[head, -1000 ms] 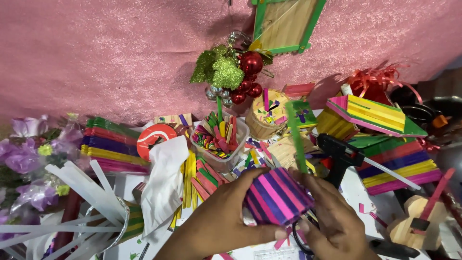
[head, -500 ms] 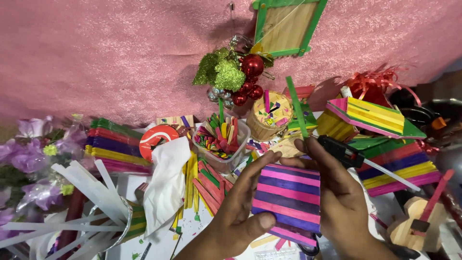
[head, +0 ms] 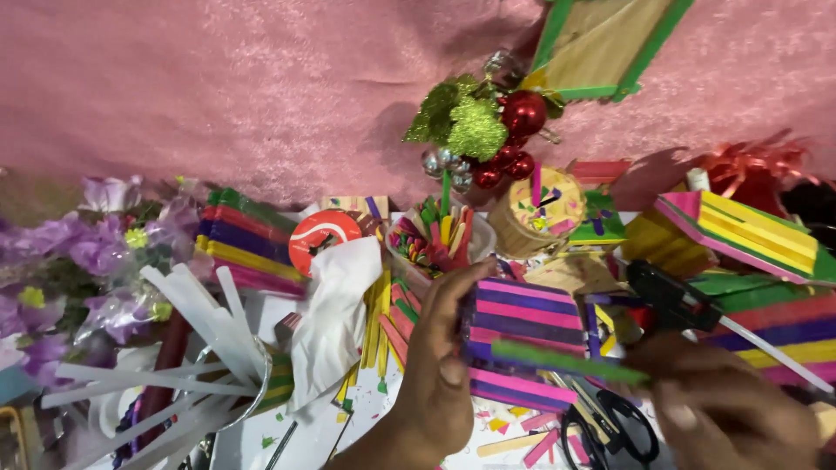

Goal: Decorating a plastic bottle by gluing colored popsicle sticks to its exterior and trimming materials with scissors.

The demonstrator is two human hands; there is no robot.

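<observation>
My left hand (head: 440, 374) grips the left edge of a panel of glued pink and purple craft sticks (head: 522, 335), held upright over the table. A single green craft stick (head: 566, 361) lies across the panel's front, held at its right end by my right hand (head: 731, 409), which is blurred at the lower right. Just behind that hand rests a black glue gun (head: 675, 300) with a clear glue stick. Black scissors (head: 610, 426) lie under the panel.
A clear tub of coloured sticks (head: 435, 239) stands behind the panel. Stacks of coloured sticks (head: 248, 239), white tissue (head: 331, 318), white strips (head: 174, 348) and purple flowers (head: 61, 261) fill the left. Striped stick pieces (head: 740, 231) sit right; a pink cloth (head: 218, 87) hangs behind.
The striped panel has turned and risen slightly in my left hand. My right hand has left the panel's right edge and now lays a green stick across its front.
</observation>
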